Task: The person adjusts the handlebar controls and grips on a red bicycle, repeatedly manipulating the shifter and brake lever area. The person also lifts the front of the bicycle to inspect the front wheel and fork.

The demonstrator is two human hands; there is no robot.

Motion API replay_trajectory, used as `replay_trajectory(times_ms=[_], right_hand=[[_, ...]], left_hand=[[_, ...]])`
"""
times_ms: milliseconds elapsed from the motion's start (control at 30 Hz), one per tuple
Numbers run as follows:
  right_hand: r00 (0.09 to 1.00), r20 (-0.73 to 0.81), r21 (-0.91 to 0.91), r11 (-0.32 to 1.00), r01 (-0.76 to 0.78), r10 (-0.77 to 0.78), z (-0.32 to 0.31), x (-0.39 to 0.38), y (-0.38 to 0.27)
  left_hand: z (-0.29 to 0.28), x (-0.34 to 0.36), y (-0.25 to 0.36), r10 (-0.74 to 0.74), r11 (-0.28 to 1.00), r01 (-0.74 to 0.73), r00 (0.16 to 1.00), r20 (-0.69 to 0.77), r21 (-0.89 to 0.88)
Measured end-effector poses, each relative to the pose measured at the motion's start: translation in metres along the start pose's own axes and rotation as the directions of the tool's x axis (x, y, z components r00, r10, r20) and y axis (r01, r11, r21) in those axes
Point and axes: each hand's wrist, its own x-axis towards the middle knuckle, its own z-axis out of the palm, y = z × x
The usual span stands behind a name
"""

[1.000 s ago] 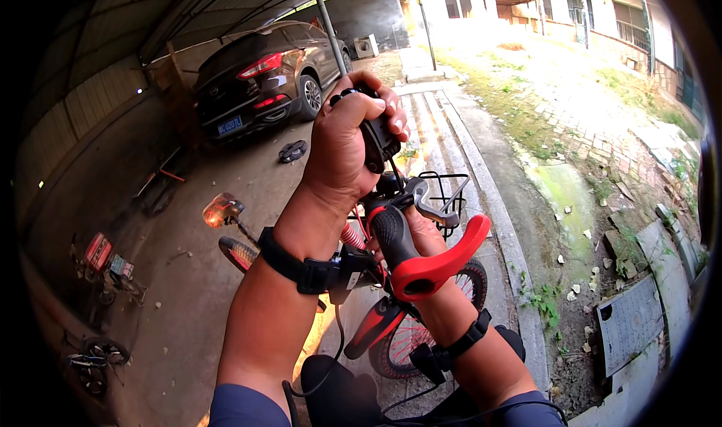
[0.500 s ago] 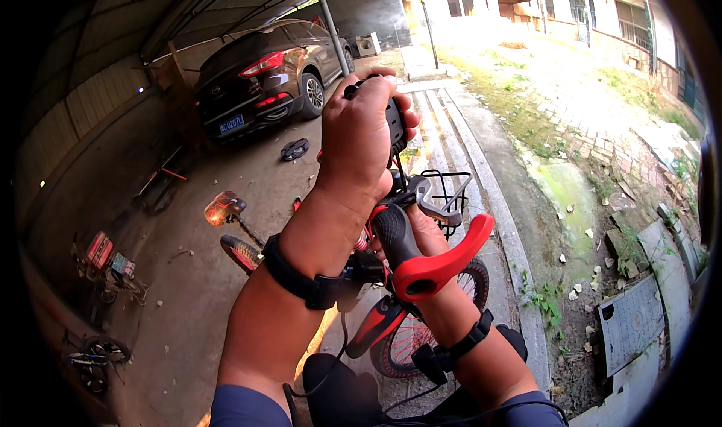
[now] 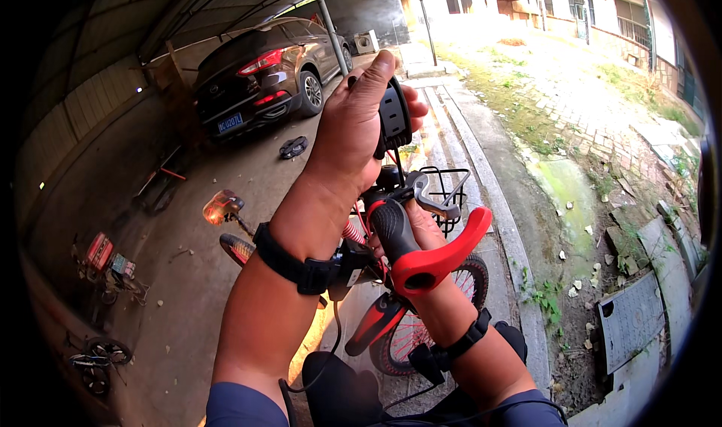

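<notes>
My left hand (image 3: 355, 122) is raised above the bicycle's handlebar, its fingers wrapped round a black, rounded, slotted object (image 3: 394, 117). The thumb points up along it, and a thin dark cord runs down from it toward the handlebar. Below, my right hand (image 3: 426, 230) reaches under the handlebar grip (image 3: 395, 227), closed round the bar beside the grey brake lever (image 3: 434, 200); most of its fingers are hidden. A curved red bar end (image 3: 455, 252) crosses over my right wrist. Under the hands show the front wheel (image 3: 470, 284) and a black wire basket (image 3: 444, 190).
A dark car (image 3: 263, 73) stands under the roof at the far left, near a metal post (image 3: 329, 24). A black flat object (image 3: 293, 148) lies on the concrete. Small toy vehicles (image 3: 101, 252) stand at left. Stone slabs (image 3: 632, 323) and leaves lie at right.
My left thumb has lifted from over the black object and now points upward, showing more of the object. The left forearm has shifted slightly left. My right hand has hardly moved.
</notes>
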Motion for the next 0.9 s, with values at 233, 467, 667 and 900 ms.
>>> replay_trajectory(times_ms=[233,467,667,900], right_hand=[[1.000,-0.023,0.016,1.000,-0.003,0.003,0.000,-0.002,0.000],[1.000,-0.024,0.007,1.000,0.015,-0.014,-0.006,0.001,0.004],[0.999,-0.036,0.010,0.999,-0.030,0.031,0.000,-0.001,0.002],[0.999,0.035,-0.010,1.000,0.003,-0.003,-0.005,-0.001,0.001]], left_hand=[[0.006,-0.004,-0.003,0.126,0.981,-0.103,0.983,-0.132,0.165],[0.002,0.001,-0.004,0.071,0.997,-0.070,0.994,-0.078,0.021],[-0.017,0.004,-0.005,0.004,0.969,0.048,0.978,0.208,-0.242],[0.002,0.000,0.006,0.111,0.967,-0.106,0.994,-0.007,0.232]])
